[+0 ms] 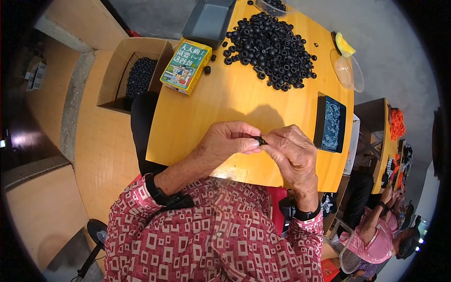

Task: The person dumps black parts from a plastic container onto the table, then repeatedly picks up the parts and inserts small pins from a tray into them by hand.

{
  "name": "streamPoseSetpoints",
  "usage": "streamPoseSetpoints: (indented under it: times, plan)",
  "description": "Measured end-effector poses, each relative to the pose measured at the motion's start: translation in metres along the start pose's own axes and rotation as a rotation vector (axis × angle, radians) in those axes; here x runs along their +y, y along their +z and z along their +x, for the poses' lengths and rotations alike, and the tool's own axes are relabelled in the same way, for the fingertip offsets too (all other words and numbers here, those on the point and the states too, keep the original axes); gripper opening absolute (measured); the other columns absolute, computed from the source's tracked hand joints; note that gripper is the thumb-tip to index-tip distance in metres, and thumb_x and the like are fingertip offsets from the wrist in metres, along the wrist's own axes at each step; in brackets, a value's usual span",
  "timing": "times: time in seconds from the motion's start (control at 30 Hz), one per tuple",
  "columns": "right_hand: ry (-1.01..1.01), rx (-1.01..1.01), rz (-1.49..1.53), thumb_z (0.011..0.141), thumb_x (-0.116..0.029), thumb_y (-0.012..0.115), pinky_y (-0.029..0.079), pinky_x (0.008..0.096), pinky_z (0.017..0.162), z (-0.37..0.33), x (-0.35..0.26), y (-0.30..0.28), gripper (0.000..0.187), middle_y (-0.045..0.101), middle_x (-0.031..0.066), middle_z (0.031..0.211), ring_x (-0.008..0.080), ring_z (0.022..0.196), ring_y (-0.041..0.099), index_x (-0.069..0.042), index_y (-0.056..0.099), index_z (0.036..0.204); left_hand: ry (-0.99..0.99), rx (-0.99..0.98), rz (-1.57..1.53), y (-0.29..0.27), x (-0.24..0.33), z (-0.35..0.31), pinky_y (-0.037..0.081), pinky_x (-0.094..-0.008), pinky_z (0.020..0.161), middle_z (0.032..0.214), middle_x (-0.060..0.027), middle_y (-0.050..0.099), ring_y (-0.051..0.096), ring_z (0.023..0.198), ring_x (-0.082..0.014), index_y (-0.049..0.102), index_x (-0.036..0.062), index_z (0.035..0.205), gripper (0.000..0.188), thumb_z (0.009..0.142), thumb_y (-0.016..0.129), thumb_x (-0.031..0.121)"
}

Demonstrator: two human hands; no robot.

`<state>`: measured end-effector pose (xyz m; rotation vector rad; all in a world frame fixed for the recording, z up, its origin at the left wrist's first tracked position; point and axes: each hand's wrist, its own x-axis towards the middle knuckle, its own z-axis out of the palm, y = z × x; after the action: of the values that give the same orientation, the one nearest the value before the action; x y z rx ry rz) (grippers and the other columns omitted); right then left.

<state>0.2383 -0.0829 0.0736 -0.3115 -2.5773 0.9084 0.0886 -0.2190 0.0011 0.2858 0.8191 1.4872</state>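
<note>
A small black part [259,140] is pinched between the thumb and forefinger of my left hand [231,139], above the front of the wooden table. My right hand [295,152] meets it from the other side, its thumb and fingers pressed together at the part's edge. Whatever those right fingertips grip is hidden or too small to make out. Beyond my hands lies a big pile of black ring-shaped parts [277,51], several with open holes facing up. To the right sits a black tray [321,123] holding many tiny pale pieces.
At the back left stand a grey bin [205,21] and a green and yellow box [186,67]. A cardboard box [110,77] on the left holds more black parts. Clear plastic containers [350,75] edge the table. Another person [373,235] sits at the far right.
</note>
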Motion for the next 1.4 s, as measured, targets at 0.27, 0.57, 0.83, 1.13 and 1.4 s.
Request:
streamPoseSetpoints:
  times: [0.27, 0.57, 0.83, 1.13, 1.4]
  plan:
    - [-0.099, -0.037, -0.200, 0.072, -0.006, 0.080, 0.051, 0.0368, 0.073, 0.001, -0.004, 0.002, 0.029, 0.066, 0.0100, 0.089, 0.0261, 0.082, 0.063, 0.000, 0.072, 0.099, -0.042, 0.030, 0.025, 0.001, 0.001, -0.001, 0.058, -0.0302, 0.088, 0.105, -0.0118, 0.070, 0.070, 0.094, -0.0188, 0.065, -0.0033, 0.114, 0.025, 0.091, 0.069, 0.003]
    - [-0.099, 0.161, -0.291, 0.070, -0.007, 0.082, 0.050, 0.0382, 0.074, -0.016, 0.003, 0.028, 0.040, 0.065, 0.0132, 0.096, 0.0281, 0.084, 0.063, 0.004, 0.070, 0.106, -0.023, 0.106, 0.144, 0.009, 0.006, 0.000, 0.056, -0.0264, 0.083, 0.100, -0.0075, 0.069, 0.067, 0.089, -0.0120, 0.067, -0.0023, 0.115, 0.030, 0.092, 0.070, 0.017]
    - [-0.113, 0.182, -0.223, 0.070, -0.007, 0.084, 0.051, 0.0373, 0.074, -0.019, 0.009, 0.030, 0.044, 0.067, 0.0122, 0.093, 0.0271, 0.082, 0.063, 0.001, 0.070, 0.111, -0.070, 0.040, 0.244, 0.007, 0.009, 0.004, 0.054, -0.0240, 0.080, 0.097, -0.0057, 0.069, 0.065, 0.086, -0.0091, 0.069, -0.0021, 0.113, 0.031, 0.093, 0.068, 0.021]
    - [-0.029, 0.181, -0.484, 0.073, -0.023, 0.084, 0.048, 0.0365, 0.072, -0.011, -0.003, 0.030, 0.048, 0.065, 0.0097, 0.092, 0.0246, 0.080, 0.061, 0.001, 0.068, 0.111, 0.024, 0.109, 0.256, 0.016, 0.006, 0.007, 0.049, -0.0241, 0.080, 0.094, -0.0028, 0.069, 0.061, 0.088, -0.0080, 0.070, -0.0024, 0.110, 0.027, 0.093, 0.067, 0.018]
    - [-0.047, 0.132, -0.522, 0.074, -0.020, 0.082, 0.049, 0.0376, 0.071, -0.008, -0.001, 0.030, 0.042, 0.064, 0.0104, 0.086, 0.0261, 0.077, 0.062, 0.002, 0.068, 0.108, 0.062, 0.105, 0.273, 0.018, 0.006, 0.007, 0.050, -0.0239, 0.083, 0.098, -0.0039, 0.070, 0.062, 0.091, -0.0087, 0.070, -0.0027, 0.110, 0.027, 0.093, 0.068, 0.018]
